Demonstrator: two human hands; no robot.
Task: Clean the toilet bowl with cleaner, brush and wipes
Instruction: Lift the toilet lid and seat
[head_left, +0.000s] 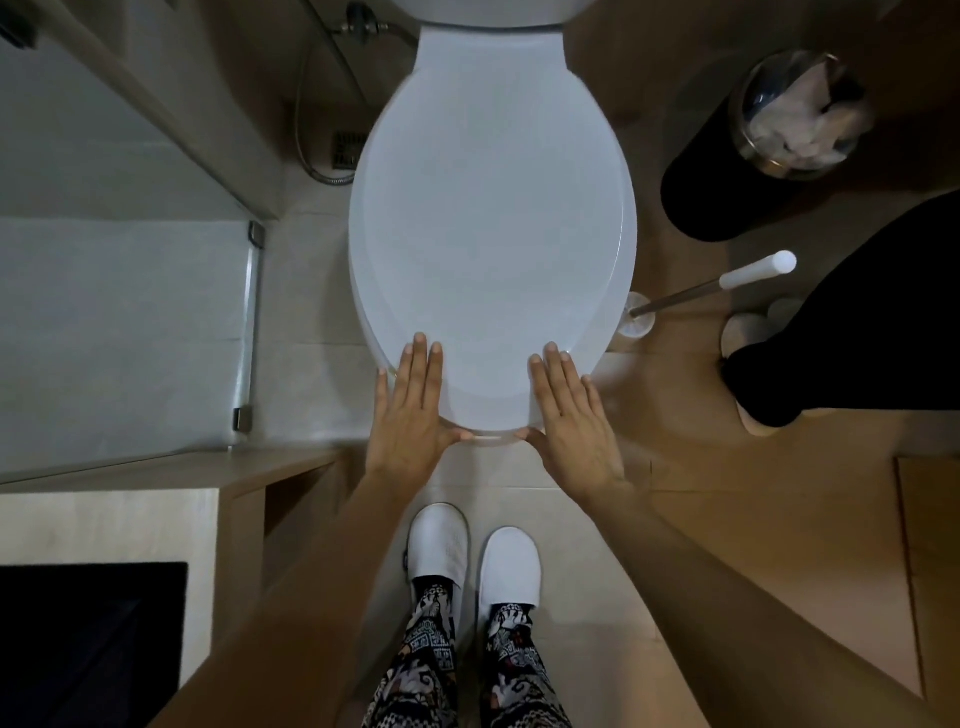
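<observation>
The white toilet (491, 218) fills the middle of the view with its lid down, so the bowl is hidden. My left hand (410, 410) lies flat on the lid's front left edge, fingers straight. My right hand (574, 415) lies flat on the front right edge in the same way, thumb along the rim. A toilet brush (717, 283) with a white grip and metal shaft stands in its white holder (636, 317) on the floor just right of the toilet. No cleaner bottle or wipes are in view.
A black bin (769, 140) with crumpled paper under a clear lid stands at the back right. Another person's dark-clothed leg and slipper (852, 322) are at the right. A glass shower screen (249, 332) and a hose (306, 130) are on the left. My white slippers (472, 551) stand before the toilet.
</observation>
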